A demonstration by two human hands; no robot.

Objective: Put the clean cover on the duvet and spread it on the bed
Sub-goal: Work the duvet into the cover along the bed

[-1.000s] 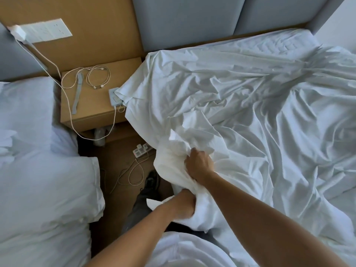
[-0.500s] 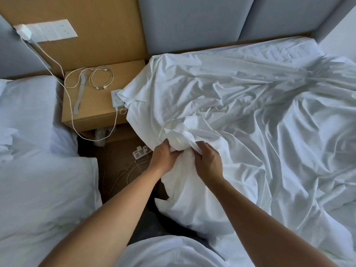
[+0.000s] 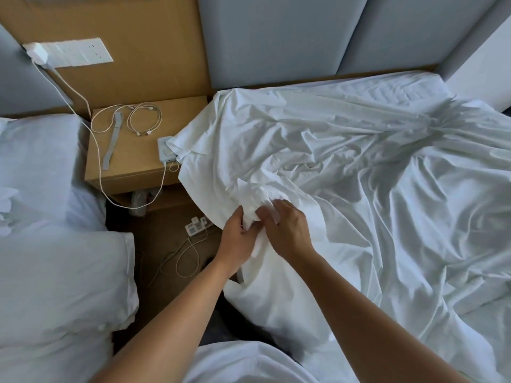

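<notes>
A crumpled white duvet cover lies spread over the bed, its left edge hanging over the bed's side. A bunched knot of white fabric rises from it near the bed's left edge. My left hand grips this bunch from below, fingers curled round the cloth. My right hand is close beside it, pinching the same fabric with its fingers. Whether the cloth in my hands is the cover alone or the duvet inside it cannot be told.
A wooden nightstand with coiled white cables stands left of the bed; the cover's corner drapes onto it. A power strip and cords lie on the floor in the gap. A second bed with white pillows fills the left side.
My left hand rose from low beside the bed to the bunched fabric and now meets my right hand there. The bunch sits higher and tighter between both hands.
</notes>
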